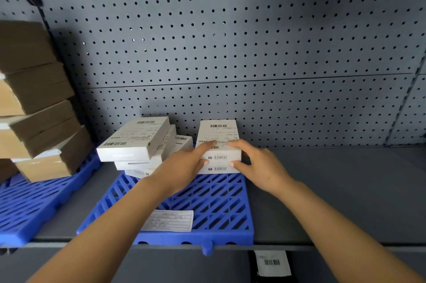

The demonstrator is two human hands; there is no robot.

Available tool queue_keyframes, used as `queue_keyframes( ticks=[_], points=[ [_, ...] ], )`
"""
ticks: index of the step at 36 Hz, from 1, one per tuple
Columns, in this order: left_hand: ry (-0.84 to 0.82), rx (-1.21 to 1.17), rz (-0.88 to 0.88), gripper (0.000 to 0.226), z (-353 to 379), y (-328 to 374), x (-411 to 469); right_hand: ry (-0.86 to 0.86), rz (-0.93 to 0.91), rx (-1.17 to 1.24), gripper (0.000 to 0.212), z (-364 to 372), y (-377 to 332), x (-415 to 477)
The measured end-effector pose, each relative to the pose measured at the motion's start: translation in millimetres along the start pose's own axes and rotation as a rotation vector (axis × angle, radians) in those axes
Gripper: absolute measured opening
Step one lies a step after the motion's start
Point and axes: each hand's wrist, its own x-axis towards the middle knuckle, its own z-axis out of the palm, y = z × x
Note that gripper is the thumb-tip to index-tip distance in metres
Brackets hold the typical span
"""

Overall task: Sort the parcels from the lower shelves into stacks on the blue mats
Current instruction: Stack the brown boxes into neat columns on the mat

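- White cardboard under shipping labels: a two-parcel stack sits at the far right corner of the middle blue mat, close to the grey pegboard behind it; whether it touches the board cannot be told.
- The parcels look small, flat and stiff, and probably light enough for fingertips. Their smooth faces and label paper suggest the upper one could skate off the lower if the pair is tipped.
- The safest hold is likely a squeeze across both boxes at once, thumbs on the front face and fingers over the top edge, with the stack kept level.
- The left hand pinches the stack from its left front corner, fingers laid on the top label and thumb pressed near the seam between the two boxes.
- The right hand mirrors it at the right front corner, fingers on top and thumb against the front face, gripping too.
- Both forearms reach in from the mat's near edge and converge on the stack, wrists low over the mat's grid.
- Three more white parcels lie fanned askew at the mat's far left corner, just beside the left hand.
- Brown cardboard parcels lean in a tall pile on the neighbouring mat, well apart from both hands.
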Motion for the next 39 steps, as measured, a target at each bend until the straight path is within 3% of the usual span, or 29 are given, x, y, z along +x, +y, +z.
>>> queue_keyframes(
  ticks=[23, 30, 39],
  points=[
    [0.074, 0.370, -0.123, 0.058, -4.0, 22.4, -5.6, -0.093, 0.001, -0.452, 0.052, -20.4, -33.5, -3.4],
    [0.147, 0.285, -0.067, 0.072, -20.8, 27.4, -22.5, -0.095, -0.031, -0.492, 0.064, -30.2, -53.5, -8.4],
    [0.301, 0.230, 0.061, 0.081, -70.2, 1.2, -70.1, -0.049, -0.192, -0.397, 0.064, -37.3, -92.2, -17.8]
  ],
)
